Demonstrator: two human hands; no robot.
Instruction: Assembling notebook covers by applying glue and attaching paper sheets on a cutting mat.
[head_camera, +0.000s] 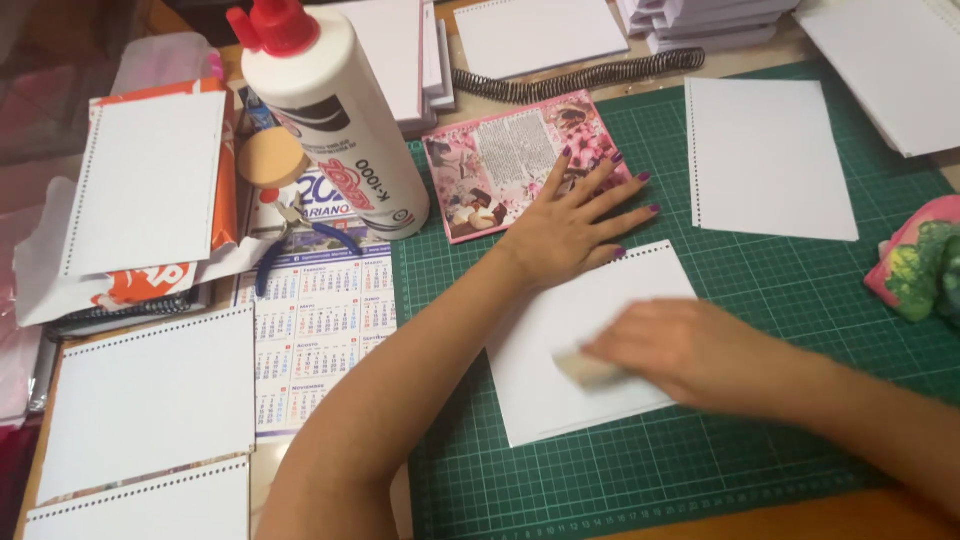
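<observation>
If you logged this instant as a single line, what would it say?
left hand: flat on white sheet, fingertips on pink card | right hand: pressing small sponge on sheet | glue bottle: upright, beside green mat

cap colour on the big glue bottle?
Red, on the white glue bottle; the head view shows the cap at the top left.

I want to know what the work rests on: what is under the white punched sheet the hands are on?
The white punched sheet lies on the green cutting mat. The left hand pins its top edge; the blurred right hand rubs a small pale pad over it. Anything beneath is hidden.
</observation>
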